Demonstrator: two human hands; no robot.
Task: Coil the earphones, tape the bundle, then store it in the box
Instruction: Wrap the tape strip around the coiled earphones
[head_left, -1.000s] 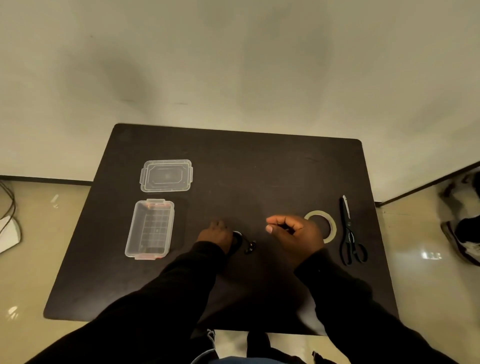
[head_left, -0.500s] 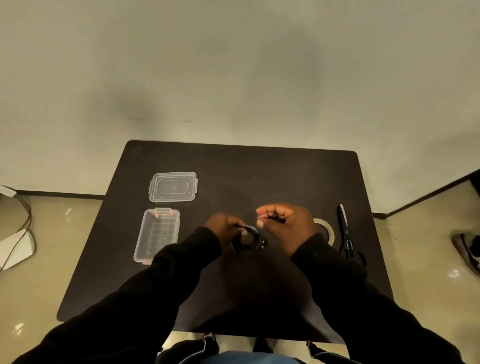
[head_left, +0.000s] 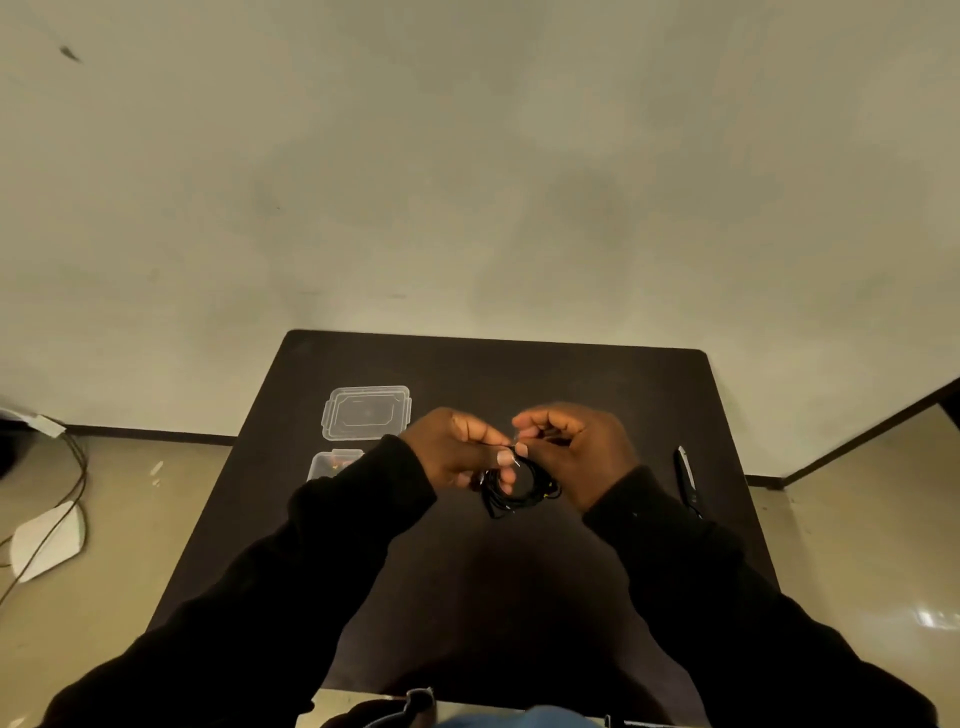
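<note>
The black earphones (head_left: 522, 491) hang as a small coil above the dark table (head_left: 571, 384), between my two hands. My left hand (head_left: 457, 449) grips the coil's left side, thumb on top. My right hand (head_left: 571, 449) is curled beside it, and its thumb and forefinger pinch something small and pale at the top of the coil; I cannot tell if it is tape. The clear box (head_left: 332, 462) lies at the left, mostly hidden by my left sleeve. The tape roll is hidden behind my right hand.
The box's clear lid (head_left: 366, 413) lies flat just beyond the box. Black scissors (head_left: 688, 480) lie at the table's right side, partly behind my right sleeve. A wall rises behind the table. A cable and a white object (head_left: 47, 540) are on the floor at left.
Both hands have risen off the table and come together, lifting the coil with them. The camera has tilted up, so the table sits lower in view.
</note>
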